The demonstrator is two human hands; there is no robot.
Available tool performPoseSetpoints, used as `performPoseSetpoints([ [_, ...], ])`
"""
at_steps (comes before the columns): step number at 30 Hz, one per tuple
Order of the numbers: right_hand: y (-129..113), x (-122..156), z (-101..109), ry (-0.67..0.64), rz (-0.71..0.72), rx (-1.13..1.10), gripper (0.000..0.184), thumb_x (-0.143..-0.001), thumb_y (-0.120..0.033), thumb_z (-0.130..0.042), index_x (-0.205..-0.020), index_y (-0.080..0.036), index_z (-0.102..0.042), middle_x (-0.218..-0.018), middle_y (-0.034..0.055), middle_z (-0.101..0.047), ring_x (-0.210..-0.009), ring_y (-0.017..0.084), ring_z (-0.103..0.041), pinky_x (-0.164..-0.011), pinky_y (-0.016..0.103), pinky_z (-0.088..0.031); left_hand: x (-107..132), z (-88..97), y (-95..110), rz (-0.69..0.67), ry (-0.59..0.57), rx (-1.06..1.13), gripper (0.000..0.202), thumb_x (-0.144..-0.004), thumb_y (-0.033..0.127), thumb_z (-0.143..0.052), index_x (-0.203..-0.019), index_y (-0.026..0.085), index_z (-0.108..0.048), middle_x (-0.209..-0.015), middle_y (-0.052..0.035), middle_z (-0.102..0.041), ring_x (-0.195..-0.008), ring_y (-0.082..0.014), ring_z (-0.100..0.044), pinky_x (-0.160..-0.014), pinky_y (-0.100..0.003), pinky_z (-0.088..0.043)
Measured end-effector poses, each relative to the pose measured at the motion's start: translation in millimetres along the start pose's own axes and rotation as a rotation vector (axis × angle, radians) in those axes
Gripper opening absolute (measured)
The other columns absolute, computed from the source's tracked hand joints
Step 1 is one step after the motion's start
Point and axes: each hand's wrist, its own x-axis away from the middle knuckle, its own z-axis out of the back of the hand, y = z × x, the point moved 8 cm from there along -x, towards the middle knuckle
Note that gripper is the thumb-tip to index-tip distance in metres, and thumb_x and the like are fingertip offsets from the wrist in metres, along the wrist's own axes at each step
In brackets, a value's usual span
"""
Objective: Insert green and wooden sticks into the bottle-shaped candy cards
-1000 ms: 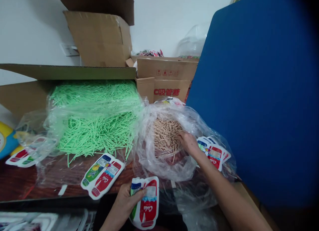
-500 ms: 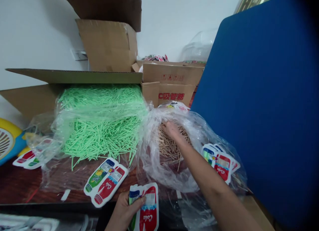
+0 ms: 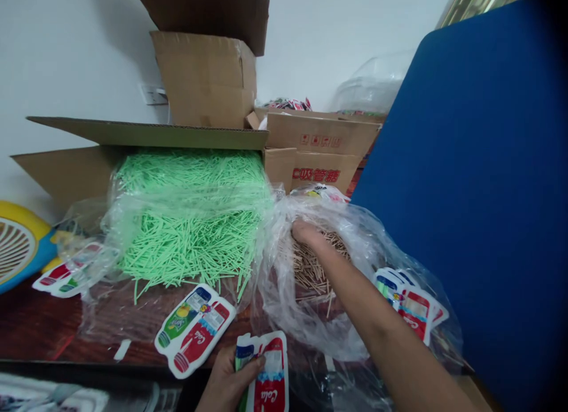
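Now your right hand (image 3: 306,231) is at the far left of the brown sticks (image 3: 310,271) inside the clear bag (image 3: 370,240), no longer at their right edge, apparently still busy there, its grip impossible to tell, while your left hand (image 3: 228,379) pinches a printed pouch (image 3: 274,373) by the desk (image 3: 26,329).

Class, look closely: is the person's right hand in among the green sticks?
No, the right hand is at the brown sticks, to the right of the green sticks.
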Motion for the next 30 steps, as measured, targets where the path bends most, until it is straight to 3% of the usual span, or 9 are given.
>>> performPoseSetpoints([
  [8, 27.1, 11.3, 6.4, -0.06, -0.06, -0.231, 0.03, -0.092, -0.034, -0.055, -0.117, -0.017, -0.057, -0.118, 0.0083, -0.058, -0.099, 0.02, -0.06, -0.084, 0.04, -0.052, 1.0, 6.9, 1.1, -0.025, 0.006, -0.023, 0.036, -0.064, 0.044, -0.079, -0.078, 0.012, -0.07, -0.068, -0.0038, -0.07, -0.064, -0.0187, -0.062, -0.064, -0.027, -0.048],
  [11, 40.4, 30.8, 6.1, -0.067, -0.046, -0.395, 0.024, -0.093, -0.035, -0.053, -0.097, -0.014, -0.063, -0.092, 0.0059, -0.065, -0.078, 0.016, -0.062, -0.072, 0.033, -0.053, 1.6, 0.1, 0.4, 0.001, -0.042, -0.044, 0.036, -0.065, 0.045, -0.078, -0.074, 0.012, -0.07, -0.067, -0.0043, -0.069, -0.062, -0.0185, -0.061, -0.061, -0.026, -0.047],
  [13, 49.1, 49.9, 4.3, -0.022, -0.017, -0.527, 0.031, -0.093, -0.038, -0.049, -0.078, -0.014, -0.062, -0.068, 0.0038, -0.063, -0.062, 0.015, -0.059, -0.065, 0.03, -0.05, 2.3, -3.3, 2.3, -0.012, -0.067, -0.056, 0.034, -0.065, 0.044, -0.078, -0.072, 0.012, -0.07, -0.065, -0.004, -0.068, -0.06, -0.0181, -0.06, -0.06, -0.025, -0.047],
  [15, 56.2, 71.8, -0.8, 0.057, 0.023, -0.67, 0.036, -0.091, -0.042, -0.044, -0.07, -0.016, -0.058, -0.058, 0.0024, -0.059, -0.057, 0.015, -0.056, -0.063, 0.03, -0.048, 3.3, -3.2, 6.4, -0.043, -0.052, -0.052, 0.032, -0.065, 0.043, -0.078, -0.072, 0.013, -0.07, -0.066, -0.0038, -0.069, -0.061, -0.0183, -0.061, -0.06, -0.026, -0.047],
  [21, 64.0, 135.4, -47.6, 0.302, 0.085, -1.045, 0.04, -0.086, -0.054, -0.039, -0.084, -0.018, -0.055, -0.076, 0.0025, -0.061, -0.074, 0.016, -0.057, -0.076, 0.03, -0.045, 6.4, -5.6, 7.2, -0.003, -0.04, -0.038, 0.03, -0.064, 0.041, -0.08, -0.074, 0.013, -0.072, -0.07, -0.0044, -0.073, -0.063, -0.0197, -0.064, -0.063, -0.027, -0.05],
  [25, 62.5, 160.5, -79.6, 0.337, 0.054, -1.185, 0.036, -0.084, -0.054, -0.045, -0.079, -0.019, -0.053, -0.08, 0.0039, -0.062, -0.076, 0.018, -0.056, -0.076, 0.03, -0.045, 9.0, -9.4, 3.9, 0.039, -0.039, -0.057, 0.031, -0.065, 0.041, -0.079, -0.074, 0.012, -0.073, -0.068, -0.0047, -0.074, -0.06, -0.0191, -0.065, -0.06, -0.025, -0.049],
  [30, 57.0, 174.1, -92.9, 0.375, 0.072, -1.262, 0.025, -0.086, -0.046, -0.047, -0.087, -0.021, -0.052, -0.086, 0.0036, -0.062, -0.085, 0.019, -0.057, -0.084, 0.032, -0.042, 11.0, -11.7, 0.7, 0.063, -0.032, -0.039, 0.031, -0.066, 0.039, -0.08, -0.079, 0.012, -0.074, -0.076, -0.0064, -0.076, -0.067, -0.0215, -0.068, -0.066, -0.027, -0.052],
])
